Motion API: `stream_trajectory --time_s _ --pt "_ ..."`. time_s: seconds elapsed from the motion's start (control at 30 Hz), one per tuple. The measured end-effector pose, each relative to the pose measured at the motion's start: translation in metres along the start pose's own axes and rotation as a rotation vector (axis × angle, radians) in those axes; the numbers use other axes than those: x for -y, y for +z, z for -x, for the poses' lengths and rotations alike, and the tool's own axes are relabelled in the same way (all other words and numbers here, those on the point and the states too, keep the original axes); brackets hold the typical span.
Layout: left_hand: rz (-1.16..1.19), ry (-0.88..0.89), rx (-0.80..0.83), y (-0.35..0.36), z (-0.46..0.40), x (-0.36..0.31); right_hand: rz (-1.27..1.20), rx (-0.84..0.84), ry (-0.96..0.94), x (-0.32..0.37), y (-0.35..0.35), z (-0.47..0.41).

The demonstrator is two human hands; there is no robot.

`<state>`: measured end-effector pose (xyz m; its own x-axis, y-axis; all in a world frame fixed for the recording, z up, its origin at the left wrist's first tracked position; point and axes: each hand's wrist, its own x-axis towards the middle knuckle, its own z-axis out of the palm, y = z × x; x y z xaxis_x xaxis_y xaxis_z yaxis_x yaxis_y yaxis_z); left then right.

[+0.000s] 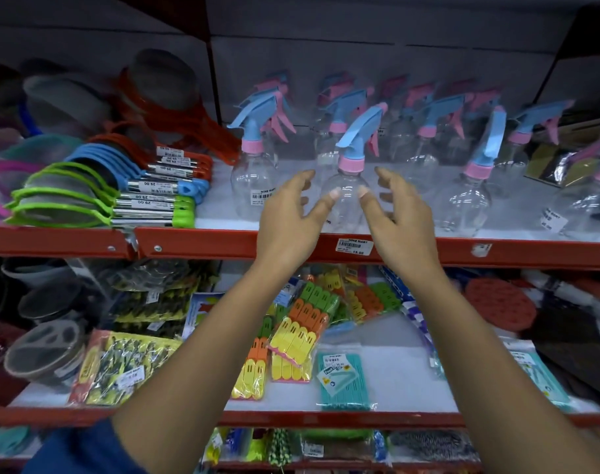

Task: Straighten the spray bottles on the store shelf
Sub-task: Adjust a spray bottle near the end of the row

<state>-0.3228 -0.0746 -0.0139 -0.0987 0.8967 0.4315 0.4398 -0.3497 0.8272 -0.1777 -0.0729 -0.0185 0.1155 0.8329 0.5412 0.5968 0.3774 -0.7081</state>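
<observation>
Clear spray bottle (345, 196), blue-and-pink trigger; left hand (291, 220) and right hand (399, 217) spread wide beside it, four front bottles.

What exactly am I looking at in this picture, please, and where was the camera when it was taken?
There is no machine here. The single picture comes from a wide-angle camera worn on a person's head, looking forward and down, so the two bare arms reaching in from the bottom are the wearer's own.

They stand before a store shelf with red edges. The left hand and right hand are both open, on either side of a clear spray bottle with a blue trigger and pink collar at the shelf's front edge. The thumbs lie at or near its body, but nothing is gripped.

More spray bottles of the same kind stand beside and behind it, their triggers turned different ways. To the left lie strainers with coloured rims. The shelf below holds bagged clothes pegs and other small packets.
</observation>
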Motion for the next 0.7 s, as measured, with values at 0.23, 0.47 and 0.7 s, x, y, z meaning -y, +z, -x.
stream_trajectory --time_s 0.23,0.47,0.7 --pt "0.023 0.035 -0.36 -0.035 0.001 0.029 -0.064 -0.171 -0.281 0.036 0.04 0.017" --pt "-0.075 -0.108 -0.249 -0.057 -0.034 0.051 -0.023 0.348 -0.022 0.059 0.091 -0.016" --pt "-0.093 -0.144 -0.159 -0.066 -0.038 0.049 -0.091 0.417 0.119 0.063 0.101 -0.028"
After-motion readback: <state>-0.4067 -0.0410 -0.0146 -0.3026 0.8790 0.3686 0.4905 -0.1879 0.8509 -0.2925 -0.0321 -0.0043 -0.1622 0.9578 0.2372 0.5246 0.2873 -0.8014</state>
